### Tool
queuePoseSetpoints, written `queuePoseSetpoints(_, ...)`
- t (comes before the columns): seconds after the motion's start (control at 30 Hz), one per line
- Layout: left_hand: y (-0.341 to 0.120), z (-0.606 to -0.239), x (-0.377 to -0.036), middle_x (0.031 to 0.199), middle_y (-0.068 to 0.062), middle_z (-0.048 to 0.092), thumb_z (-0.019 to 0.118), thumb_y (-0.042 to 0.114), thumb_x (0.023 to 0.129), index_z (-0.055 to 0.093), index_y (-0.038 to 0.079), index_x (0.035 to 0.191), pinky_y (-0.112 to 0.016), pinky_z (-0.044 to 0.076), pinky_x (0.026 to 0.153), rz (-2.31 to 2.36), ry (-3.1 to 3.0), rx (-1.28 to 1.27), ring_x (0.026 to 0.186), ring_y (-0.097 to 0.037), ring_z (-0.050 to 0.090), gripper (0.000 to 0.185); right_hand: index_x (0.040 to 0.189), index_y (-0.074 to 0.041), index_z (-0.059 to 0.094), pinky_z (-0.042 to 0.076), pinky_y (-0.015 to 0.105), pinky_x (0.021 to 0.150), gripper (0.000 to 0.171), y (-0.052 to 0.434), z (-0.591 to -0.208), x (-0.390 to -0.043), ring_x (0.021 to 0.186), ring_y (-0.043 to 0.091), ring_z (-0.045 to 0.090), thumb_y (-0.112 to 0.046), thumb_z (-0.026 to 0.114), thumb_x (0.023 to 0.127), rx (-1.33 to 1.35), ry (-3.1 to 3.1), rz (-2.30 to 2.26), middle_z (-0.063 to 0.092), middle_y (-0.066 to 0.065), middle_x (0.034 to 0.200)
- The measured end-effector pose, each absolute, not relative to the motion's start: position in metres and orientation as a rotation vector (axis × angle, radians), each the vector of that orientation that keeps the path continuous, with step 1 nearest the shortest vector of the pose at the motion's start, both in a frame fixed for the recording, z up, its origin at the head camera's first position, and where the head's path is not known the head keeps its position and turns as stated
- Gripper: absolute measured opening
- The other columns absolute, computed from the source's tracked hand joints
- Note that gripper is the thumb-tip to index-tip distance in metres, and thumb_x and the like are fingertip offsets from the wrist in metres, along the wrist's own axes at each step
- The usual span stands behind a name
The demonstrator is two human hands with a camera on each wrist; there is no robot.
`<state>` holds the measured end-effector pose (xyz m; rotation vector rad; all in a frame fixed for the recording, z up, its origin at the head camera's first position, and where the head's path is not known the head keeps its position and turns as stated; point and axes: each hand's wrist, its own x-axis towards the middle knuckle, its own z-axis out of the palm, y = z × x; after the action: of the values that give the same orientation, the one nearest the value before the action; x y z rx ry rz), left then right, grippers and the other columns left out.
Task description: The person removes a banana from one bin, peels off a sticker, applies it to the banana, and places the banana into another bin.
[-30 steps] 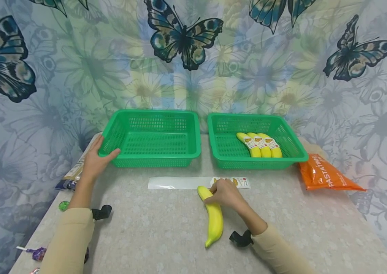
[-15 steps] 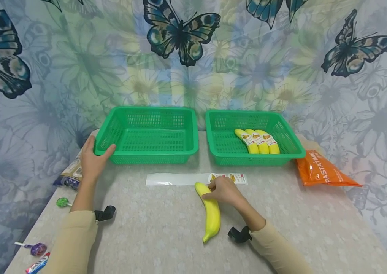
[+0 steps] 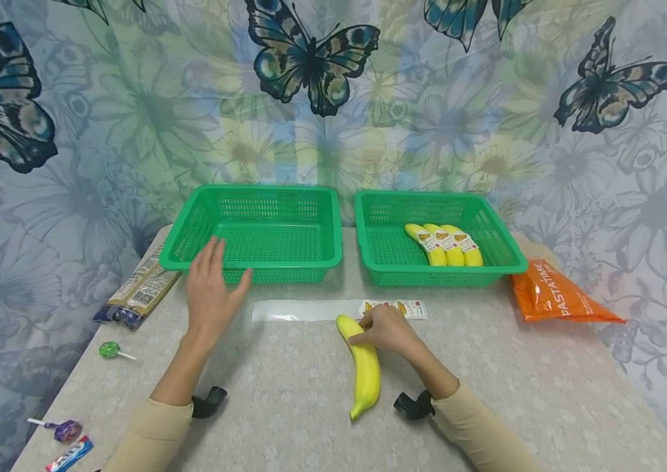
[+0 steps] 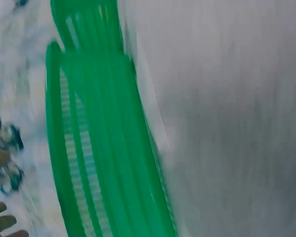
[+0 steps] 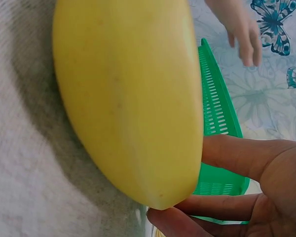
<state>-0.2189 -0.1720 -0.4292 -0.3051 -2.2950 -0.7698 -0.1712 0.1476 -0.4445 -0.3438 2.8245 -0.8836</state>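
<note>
A bare yellow banana (image 3: 364, 370) lies on the table, and my right hand (image 3: 385, 328) grips its far end. The right wrist view shows that banana (image 5: 128, 98) close up, with my fingers (image 5: 246, 158) and thumb on either side of its tip. My left hand (image 3: 212, 292) hovers with straight fingers just in front of the empty left green basket (image 3: 263, 262), holding nothing. The right green basket (image 3: 381, 262) holds three labelled bananas (image 3: 445, 246). A flat clear wrapper (image 3: 310, 309) lies between the baskets and the loose banana. The left wrist view is blurred, showing only the basket's rim (image 4: 103, 148).
An orange pasta bag (image 3: 557, 298) lies right of the baskets. A dark printed packet (image 3: 139, 292) lies at the left edge. A green lollipop (image 3: 111, 351), a purple lollipop (image 3: 63, 430) and a candy bar (image 3: 71, 452) sit near the front left. A butterfly curtain hangs behind.
My left hand let go of the left basket's front corner and moved right, towards the middle, with its fingers spread. The right hand and banana have stayed in place.
</note>
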Motion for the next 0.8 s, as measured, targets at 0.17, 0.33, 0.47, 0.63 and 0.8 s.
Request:
queuePoseSetpoints(0.17, -0.129, -0.434, -0.191, 0.15, -0.021, 0.043, 0.074, 0.026, 0.085, 0.037, 0.0, 0.148, -0.058, 0.038, 0.11, -0.831, -2.39, -0.683, 0.136, -0.042, 0.042, 0.078, 0.05, -0.014, 0.051, 0.016, 0.02, 0.047, 0.043, 0.148, -0.445, -0.171, 0.05, 0.007, 0.022, -0.028, 0.083, 0.074, -0.326, 2.828, -0.868, 0.028, -0.009, 0.052)
queuePoseSetpoints(0.33, -0.099, -0.443, -0.178, 0.155, -0.013, 0.039, 0.069, 0.04, 0.089, 0.033, 0.008, 0.152, -0.055, 0.04, 0.11, -0.888, -2.568, -0.845, 0.141, -0.034, 0.039, 0.08, 0.048, -0.015, 0.048, 0.015, 0.02, 0.046, 0.046, 0.148, -0.445, -0.173, 0.048, 0.007, 0.021, -0.029, 0.083, 0.074, -0.309, 2.822, -0.881, 0.026, -0.009, 0.051)
queuePoseSetpoints(0.47, -0.085, -0.452, -0.181, 0.158, -0.01, 0.035, 0.065, 0.047, 0.09, 0.03, 0.01, 0.154, -0.052, 0.039, 0.112, -0.887, -2.688, -0.883, 0.145, -0.03, 0.035, 0.082, 0.048, -0.018, 0.046, 0.015, 0.02, 0.045, 0.047, 0.149, -0.444, -0.175, 0.047, 0.006, 0.021, -0.029, 0.083, 0.075, -0.305, 2.802, -0.88, 0.025, -0.009, 0.049)
queuePoseSetpoints(0.63, -0.078, -0.468, -0.188, 0.159, -0.015, 0.031, 0.064, 0.049, 0.09, 0.028, 0.003, 0.153, -0.051, 0.035, 0.115, -0.77, -2.778, -1.012, 0.146, -0.034, 0.032, 0.086, 0.054, -0.013, 0.06, 0.019, 0.02, 0.045, 0.035, 0.149, -0.443, -0.175, 0.048, 0.007, 0.026, -0.029, 0.083, 0.075, -0.304, 2.785, -0.869, 0.031, -0.009, 0.05)
queuePoseSetpoints(0.8, -0.077, -0.487, -0.196, 0.159, -0.019, 0.028, 0.06, 0.052, 0.091, 0.026, -0.001, 0.153, -0.05, 0.027, 0.12, -0.557, -2.853, -1.099, 0.147, -0.034, 0.028, 0.089, 0.063, -0.01, 0.069, 0.023, 0.021, 0.048, 0.025, 0.15, -0.442, -0.175, 0.052, 0.008, 0.031, -0.027, 0.083, 0.075, -0.29, 2.774, -0.883, 0.038, -0.008, 0.054)
